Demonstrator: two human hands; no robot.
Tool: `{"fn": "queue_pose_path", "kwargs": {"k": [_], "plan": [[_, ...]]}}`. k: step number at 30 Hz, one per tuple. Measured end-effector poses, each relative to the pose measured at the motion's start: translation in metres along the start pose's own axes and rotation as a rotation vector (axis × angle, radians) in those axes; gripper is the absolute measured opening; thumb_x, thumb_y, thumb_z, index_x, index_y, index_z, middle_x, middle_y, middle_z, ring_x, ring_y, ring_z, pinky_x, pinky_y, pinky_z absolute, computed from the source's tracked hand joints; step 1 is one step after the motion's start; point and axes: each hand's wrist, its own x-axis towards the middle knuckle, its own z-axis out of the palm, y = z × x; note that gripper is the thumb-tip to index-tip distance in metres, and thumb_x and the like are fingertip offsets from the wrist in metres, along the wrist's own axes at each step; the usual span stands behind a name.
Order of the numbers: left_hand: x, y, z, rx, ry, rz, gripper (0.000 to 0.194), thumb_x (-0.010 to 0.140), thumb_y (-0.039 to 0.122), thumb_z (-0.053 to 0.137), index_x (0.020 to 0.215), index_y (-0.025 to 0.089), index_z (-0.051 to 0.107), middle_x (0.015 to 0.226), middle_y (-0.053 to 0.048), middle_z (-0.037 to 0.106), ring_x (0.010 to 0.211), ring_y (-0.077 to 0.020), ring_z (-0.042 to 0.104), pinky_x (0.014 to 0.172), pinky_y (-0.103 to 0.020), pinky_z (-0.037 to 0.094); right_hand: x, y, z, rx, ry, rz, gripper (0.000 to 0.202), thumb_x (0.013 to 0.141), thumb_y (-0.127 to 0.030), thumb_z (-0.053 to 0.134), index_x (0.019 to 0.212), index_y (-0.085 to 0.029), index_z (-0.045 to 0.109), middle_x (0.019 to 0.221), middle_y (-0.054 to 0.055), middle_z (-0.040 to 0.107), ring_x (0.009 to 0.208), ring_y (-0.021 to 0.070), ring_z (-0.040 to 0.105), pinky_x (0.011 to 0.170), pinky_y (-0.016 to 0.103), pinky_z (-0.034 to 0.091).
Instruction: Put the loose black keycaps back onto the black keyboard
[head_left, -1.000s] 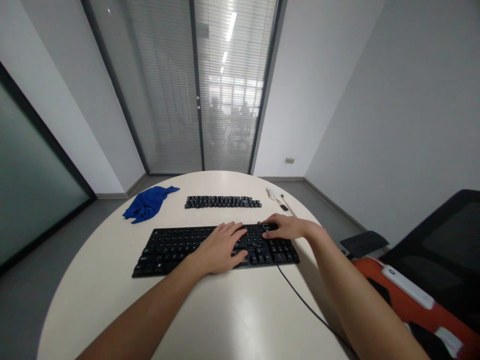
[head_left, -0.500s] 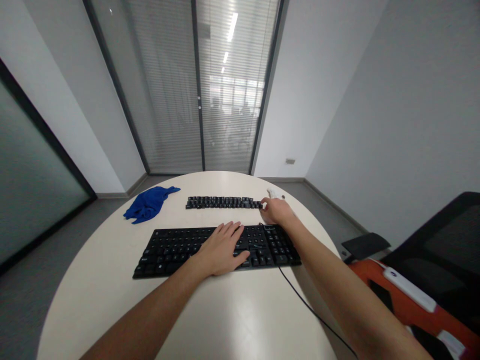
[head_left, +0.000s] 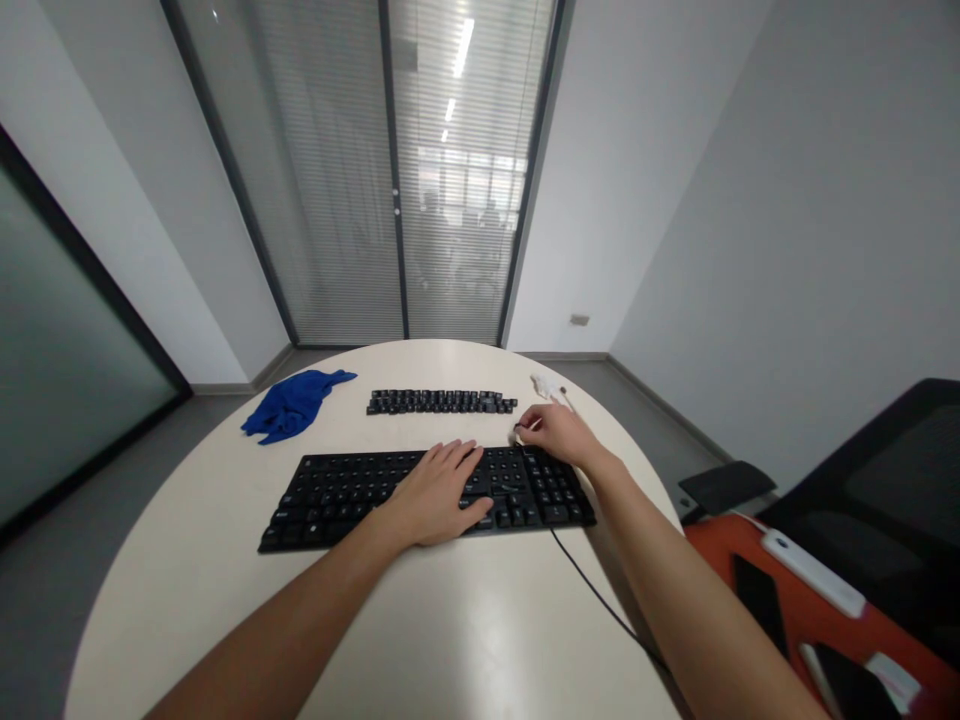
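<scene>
A black keyboard lies on the round cream table. My left hand rests flat on its middle, fingers spread. Just above the keyboard's back right edge is my right hand, its thumb and fingertips pinched together on something small that I cannot make out. Behind the keyboard, loose black keycaps are lined up in rows.
A crumpled blue cloth lies at the table's back left. White swabs or sticks are at the back right. The keyboard's cable runs toward the right front. An orange chair seat holds phones and a white power strip.
My right hand has come back from the right end of the keycap rows to the keyboard's back edge. My left hand stays on the keyboard. The view has shifted slightly.
</scene>
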Motion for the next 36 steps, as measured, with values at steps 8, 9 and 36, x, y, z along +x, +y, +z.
{"fn": "queue_pose_path", "kwargs": {"k": [8, 9, 36], "plan": [[-0.003, 0.001, 0.0, 0.023, 0.061, 0.073, 0.065, 0.097, 0.053, 0.046, 0.155, 0.024, 0.035, 0.161, -0.011, 0.034, 0.148, -0.032, 0.031, 0.122, -0.051, 0.021, -0.036, 0.014, -0.001, 0.5, -0.173, -0.316, 0.019, 0.08, -0.035, 0.071, 0.092, -0.021, 0.073, 0.102, 0.004, 0.076, 0.098, 0.0225, 0.068, 0.095, 0.035, 0.05], [-0.003, 0.001, -0.001, 0.027, 0.065, 0.089, 0.064, 0.098, 0.052, 0.046, 0.154, 0.025, 0.035, 0.161, -0.01, 0.034, 0.148, -0.0321, 0.031, 0.122, -0.051, 0.021, -0.037, 0.013, -0.001, 0.495, -0.175, -0.325, 0.018, 0.079, -0.034, 0.072, 0.09, -0.02, 0.072, 0.102, 0.004, 0.075, 0.098, 0.0227, 0.068, 0.095, 0.035, 0.05], [-0.004, 0.007, -0.001, 0.066, 0.086, 0.201, 0.053, 0.099, 0.037, 0.044, 0.151, 0.026, 0.04, 0.157, -0.01, 0.041, 0.145, -0.0309, 0.036, 0.12, -0.051, 0.027, -0.042, -0.005, -0.005, 0.361, -0.117, -0.382, 0.014, 0.074, -0.024, 0.071, 0.087, -0.022, 0.074, 0.094, 0.003, 0.075, 0.09, 0.0222, 0.068, 0.087, 0.033, 0.051]]}}
